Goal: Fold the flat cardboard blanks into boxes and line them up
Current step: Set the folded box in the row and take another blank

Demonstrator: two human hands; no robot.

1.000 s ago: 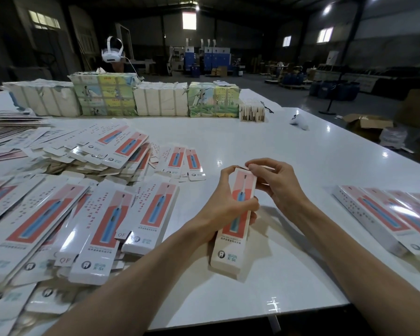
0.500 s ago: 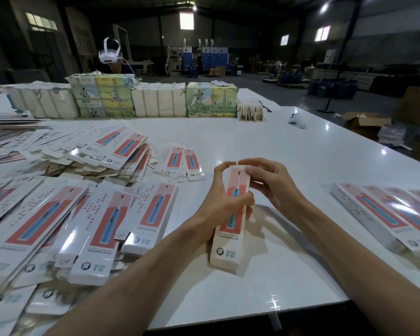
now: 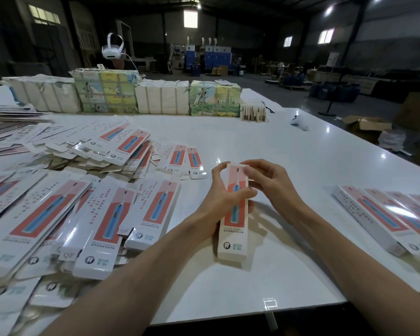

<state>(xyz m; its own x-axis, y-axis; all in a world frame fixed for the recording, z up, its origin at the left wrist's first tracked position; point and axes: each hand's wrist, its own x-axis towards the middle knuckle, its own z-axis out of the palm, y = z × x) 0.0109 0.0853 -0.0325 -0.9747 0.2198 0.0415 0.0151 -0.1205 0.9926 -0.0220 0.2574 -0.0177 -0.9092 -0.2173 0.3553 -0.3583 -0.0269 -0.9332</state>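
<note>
Left hand [image 3: 221, 198] and right hand [image 3: 273, 186] hold box [image 3: 232, 238]; flat blanks [image 3: 102, 226] read "QF".

- Folded box [image 3: 233, 214]: cream-white, with a coral-red panel paling to pink at the top, a blue toothbrush picture and teal lettering at the foot.
- Flat blanks [image 3: 112, 221]: white, same coral panel and blue brush, with rows of small red marks, perhaps print.
- Table [image 3: 252, 141]: glossy white.
- Far bundles [image 3: 107, 93]: green-and-yellow illustrated wrap.
- Headset [image 3: 112, 50]: white.

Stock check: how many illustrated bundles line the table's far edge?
2: the left illustrated bundle sits between plain white bundles; the right illustrated bundle stands right of them. Others may hide behind.
</note>
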